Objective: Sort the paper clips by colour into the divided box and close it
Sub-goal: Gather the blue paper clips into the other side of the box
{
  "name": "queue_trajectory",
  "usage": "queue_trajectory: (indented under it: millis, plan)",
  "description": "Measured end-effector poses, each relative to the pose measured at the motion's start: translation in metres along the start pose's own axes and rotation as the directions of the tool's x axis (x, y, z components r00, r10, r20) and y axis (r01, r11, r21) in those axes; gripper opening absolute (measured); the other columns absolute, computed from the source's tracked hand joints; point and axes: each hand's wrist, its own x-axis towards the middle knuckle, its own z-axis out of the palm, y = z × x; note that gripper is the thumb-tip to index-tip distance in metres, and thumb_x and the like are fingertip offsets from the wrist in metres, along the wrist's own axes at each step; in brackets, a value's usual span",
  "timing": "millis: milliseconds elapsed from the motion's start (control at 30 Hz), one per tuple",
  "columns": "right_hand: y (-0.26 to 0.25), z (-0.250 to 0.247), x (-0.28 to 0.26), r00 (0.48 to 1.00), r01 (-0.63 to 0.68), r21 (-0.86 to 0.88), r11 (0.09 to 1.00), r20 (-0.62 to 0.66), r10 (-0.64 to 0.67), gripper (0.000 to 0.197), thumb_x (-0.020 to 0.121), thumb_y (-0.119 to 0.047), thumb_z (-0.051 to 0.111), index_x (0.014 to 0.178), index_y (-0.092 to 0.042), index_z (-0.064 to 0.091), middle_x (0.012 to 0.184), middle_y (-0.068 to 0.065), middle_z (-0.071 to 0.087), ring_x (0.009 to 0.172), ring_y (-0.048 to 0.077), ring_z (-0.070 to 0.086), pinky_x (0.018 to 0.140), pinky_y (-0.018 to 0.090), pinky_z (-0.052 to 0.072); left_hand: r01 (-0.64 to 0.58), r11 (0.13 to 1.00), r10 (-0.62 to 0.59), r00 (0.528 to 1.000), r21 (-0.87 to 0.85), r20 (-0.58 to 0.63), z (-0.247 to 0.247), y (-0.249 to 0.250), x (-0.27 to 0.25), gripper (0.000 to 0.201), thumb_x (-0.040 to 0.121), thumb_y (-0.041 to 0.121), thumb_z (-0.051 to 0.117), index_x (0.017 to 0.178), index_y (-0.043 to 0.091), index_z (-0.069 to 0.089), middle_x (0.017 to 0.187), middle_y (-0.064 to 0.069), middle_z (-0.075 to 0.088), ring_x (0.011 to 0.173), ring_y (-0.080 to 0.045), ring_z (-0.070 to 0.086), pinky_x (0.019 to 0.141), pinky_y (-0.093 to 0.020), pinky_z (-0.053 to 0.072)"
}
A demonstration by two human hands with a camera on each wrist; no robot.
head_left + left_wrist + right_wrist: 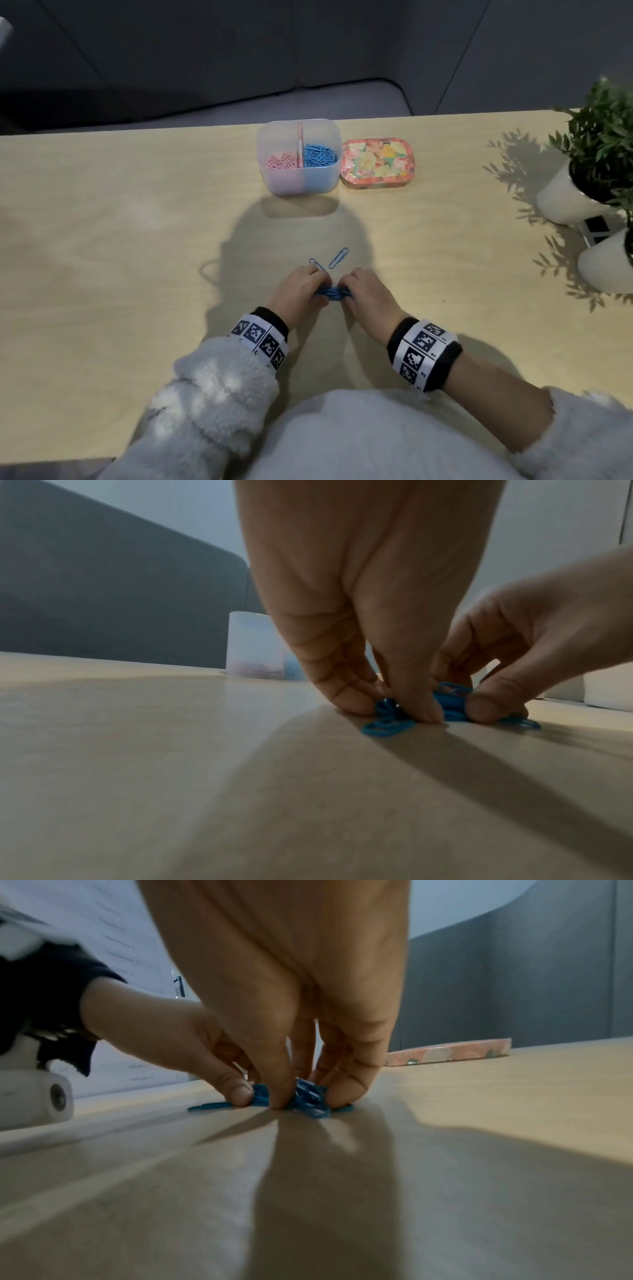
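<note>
A small heap of blue paper clips (331, 293) lies on the table near me. My left hand (301, 287) and right hand (364, 291) pinch it from either side, fingertips down on the wood. The left wrist view shows the blue clips (387, 718) squeezed between thumb and fingers; the right wrist view shows the same bunch (310, 1096). Two loose blue clips (339, 257) lie just beyond my hands. The translucent divided box (299, 185) stands open at the far middle, pink clips (282, 161) in its left half, blue clips (318, 156) in its right.
A flowered lid (376, 162) lies flat just right of the box. Two white pots with a green plant (575, 198) stand at the right edge. The wooden table (120, 240) ends at a dark sofa behind.
</note>
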Motion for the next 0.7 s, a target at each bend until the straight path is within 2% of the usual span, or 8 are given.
queue_trajectory:
  millis: [67, 200, 300, 433, 567, 667, 700]
  plan:
    - [0.004, 0.000, -0.001, 1.000, 0.010, -0.051, 0.999, 0.017, -0.010, 0.022, 0.089, -0.004, 0.046, 0.109, -0.008, 0.055, 0.111, 0.011, 0.052, 0.108, 0.027, 0.045, 0.086, 0.031, 0.038, 0.017, 1.000, -0.017, 1.000, 0.013, 0.007, -0.001, -0.001, -0.002, 0.023, 0.078, 0.011, 0.065, 0.099, 0.002, 0.061, 0.100, -0.016, 0.060, 0.095, -0.032, 0.054, 0.079, -0.035, 0.038]
    - [0.014, -0.004, -0.003, 1.000, -0.005, -0.095, 0.996, 0.030, 0.008, 0.020, 0.087, 0.001, 0.045, 0.104, -0.006, 0.052, 0.108, 0.012, 0.051, 0.104, 0.028, 0.045, 0.083, 0.034, 0.040, 0.039, 0.999, -0.039, 0.999, 0.038, 0.005, -0.003, -0.004, -0.002, 0.019, 0.082, 0.011, 0.062, 0.098, 0.002, 0.061, 0.101, -0.016, 0.059, 0.095, -0.032, 0.053, 0.078, -0.033, 0.037]
    - [0.018, -0.005, 0.000, 1.000, -0.008, -0.121, 0.993, 0.024, 0.011, 0.022, 0.084, 0.007, 0.045, 0.101, -0.005, 0.052, 0.106, 0.014, 0.052, 0.103, 0.031, 0.046, 0.080, 0.035, 0.039, 0.017, 0.998, -0.018, 1.000, 0.066, 0.016, 0.000, -0.004, -0.001, 0.015, 0.082, 0.009, 0.059, 0.096, 0.002, 0.060, 0.103, -0.017, 0.056, 0.096, -0.032, 0.051, 0.080, -0.033, 0.037]
    - [0.017, -0.010, 0.008, 1.000, -0.004, -0.144, 0.990, 0.023, 0.008, 0.020, 0.085, 0.006, 0.044, 0.099, -0.005, 0.052, 0.104, 0.014, 0.056, 0.101, 0.030, 0.048, 0.077, 0.032, 0.037, 0.017, 0.993, -0.020, 1.000, 0.114, 0.024, 0.000, -0.001, -0.001, 0.013, 0.086, 0.009, 0.054, 0.098, 0.004, 0.056, 0.104, -0.015, 0.056, 0.097, -0.030, 0.049, 0.077, -0.031, 0.033]
    - [0.017, -0.040, 0.021, 0.992, -0.129, 0.125, 0.984, 0.025, 0.127, 0.012, 0.085, -0.002, 0.050, 0.094, -0.002, 0.057, 0.100, 0.017, 0.061, 0.092, 0.030, 0.055, 0.073, 0.031, 0.036, 0.049, 0.993, -0.050, 0.999, 0.112, 0.008, -0.003, 0.001, 0.001, 0.015, 0.085, 0.012, 0.054, 0.099, 0.007, 0.057, 0.104, -0.012, 0.061, 0.099, -0.028, 0.051, 0.076, -0.033, 0.035]
    - [0.008, -0.079, 0.039, 0.991, -0.113, 0.218, 0.970, -0.043, 0.125, 0.014, 0.087, -0.007, 0.056, 0.099, -0.002, 0.061, 0.092, 0.008, 0.058, 0.083, 0.020, 0.049, 0.070, 0.022, 0.031, 0.037, 0.992, -0.036, 0.999, 0.123, -0.011, -0.005, -0.001, 0.001, 0.016, 0.087, 0.011, 0.052, 0.100, 0.008, 0.059, 0.106, -0.011, 0.061, 0.099, -0.028, 0.053, 0.076, -0.033, 0.036]
    - [0.004, -0.093, 0.048, 0.990, -0.104, 0.246, 0.964, -0.067, 0.124, 0.012, 0.087, -0.007, 0.056, 0.097, -0.003, 0.061, 0.089, 0.007, 0.055, 0.080, 0.019, 0.049, 0.069, 0.022, 0.031, 0.027, 0.992, -0.026, 1.000, 0.120, -0.011, -0.006, -0.001, 0.002, 0.017, 0.087, 0.011, 0.051, 0.101, 0.007, 0.060, 0.106, -0.012, 0.060, 0.099, -0.029, 0.054, 0.076, -0.034, 0.037]
